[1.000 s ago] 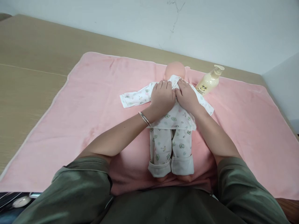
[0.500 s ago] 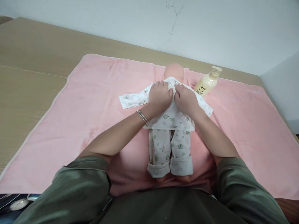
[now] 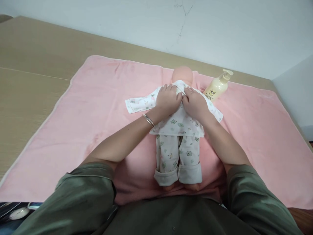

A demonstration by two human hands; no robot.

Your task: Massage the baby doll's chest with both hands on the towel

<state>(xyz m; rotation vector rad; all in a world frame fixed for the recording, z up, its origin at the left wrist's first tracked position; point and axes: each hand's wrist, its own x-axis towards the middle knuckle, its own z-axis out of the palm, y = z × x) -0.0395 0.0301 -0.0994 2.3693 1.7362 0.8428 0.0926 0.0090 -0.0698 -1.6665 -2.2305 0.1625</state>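
A doll lies on the pink blanket, its bald head point(image 3: 182, 75) toward the wall and its feet toward me. It has on a white printed baby shirt point(image 3: 179, 125) with both sleeves spread outward, and matching pants point(image 3: 169, 153) with turned-up cuffs. My left hand point(image 3: 168, 99), with bangles at the wrist, is closed on the front of the shirt below the neck. Close beside it, my right hand point(image 3: 195, 103) grips the shirt front too, thumbs nearly meeting at the middle. The fingertips and the cloth between them are partly hidden.
A cream pump bottle point(image 3: 217, 86) is at the right of the doll's head, near a shirt sleeve. The pink blanket point(image 3: 259, 137) covers much of the wooden table point(image 3: 36, 65). Behind the table rises a cracked white wall point(image 3: 146, 26).
Both hands keep their place on the shirt front, with only slight shifts of the fingers. The doll and the bottle stay put.
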